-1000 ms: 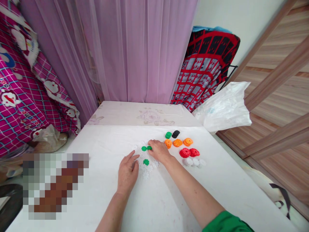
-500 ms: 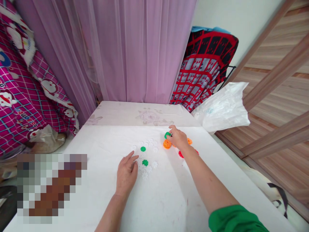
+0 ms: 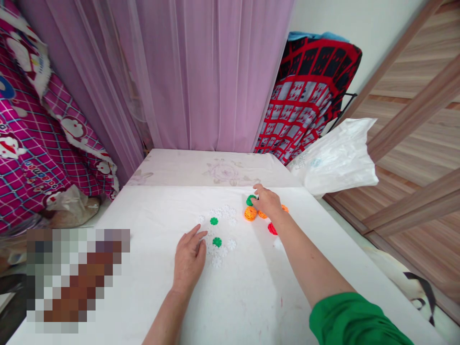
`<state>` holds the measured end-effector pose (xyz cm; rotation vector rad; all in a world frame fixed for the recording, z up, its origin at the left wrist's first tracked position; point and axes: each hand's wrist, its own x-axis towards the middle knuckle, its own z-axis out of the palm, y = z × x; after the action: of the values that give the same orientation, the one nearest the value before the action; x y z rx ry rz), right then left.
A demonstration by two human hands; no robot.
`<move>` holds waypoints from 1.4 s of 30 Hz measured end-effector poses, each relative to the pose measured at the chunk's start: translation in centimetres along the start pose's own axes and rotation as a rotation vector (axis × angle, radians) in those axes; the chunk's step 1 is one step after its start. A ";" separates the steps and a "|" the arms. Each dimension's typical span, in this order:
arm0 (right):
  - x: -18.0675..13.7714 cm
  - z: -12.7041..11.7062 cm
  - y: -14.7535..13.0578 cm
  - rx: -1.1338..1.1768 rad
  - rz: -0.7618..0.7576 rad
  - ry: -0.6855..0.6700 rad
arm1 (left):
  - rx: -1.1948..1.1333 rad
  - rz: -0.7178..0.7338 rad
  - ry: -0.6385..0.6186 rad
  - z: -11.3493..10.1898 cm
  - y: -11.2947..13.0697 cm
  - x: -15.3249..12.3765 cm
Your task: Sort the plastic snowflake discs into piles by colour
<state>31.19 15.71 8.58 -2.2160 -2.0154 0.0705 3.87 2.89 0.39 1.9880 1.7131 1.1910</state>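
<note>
My left hand (image 3: 189,254) lies on the white table with its fingers spread, at the left edge of a loose group of white snowflake discs (image 3: 232,245). Close by its fingertips are two green snowflake discs, a nearer one (image 3: 217,242) and a farther one (image 3: 214,221). My right hand (image 3: 268,201) reaches over the far right of the group, thumb and index finger apart. Its thumb is at the edge of some green discs (image 3: 250,200); whether it presses on them I cannot tell. A pile of orange discs (image 3: 250,213) sits just in front.
Red discs (image 3: 272,228) and more orange discs (image 3: 284,209) lie partly behind my right hand and forearm. A white plastic bag (image 3: 338,158) stands beyond the table's right edge. A purple curtain (image 3: 204,76) hangs behind the table.
The view has shifted slightly. My right thumb and index finger look a little farther apart at the green discs. My left hand keeps its place on the table.
</note>
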 end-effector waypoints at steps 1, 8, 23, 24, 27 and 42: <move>-0.1 -0.1 0.0 0.015 -0.001 0.008 | 0.000 0.000 -0.001 0.0 0.0 0.0; -2.5 -0.4 -1.4 0.033 -0.079 0.043 | -0.020 -0.018 0.006 0.2 0.0 0.0; -7.6 2.4 -11.8 -0.021 -0.241 -0.156 | -0.050 -0.018 0.004 0.3 -0.3 0.2; -7.5 2.3 -12.3 -0.032 -0.219 -0.161 | -0.046 -0.017 0.001 0.4 -0.3 0.2; -7.3 2.2 -13.4 -0.040 -0.176 -0.176 | -0.041 -0.013 0.000 0.4 -0.4 0.2; -6.7 1.7 -9.5 0.190 -0.141 -0.122 | -0.036 -0.007 0.006 0.3 -0.3 0.2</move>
<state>20.94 10.07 7.75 -1.9942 -2.1224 0.3735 3.89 3.22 0.05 1.9585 1.6874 1.2179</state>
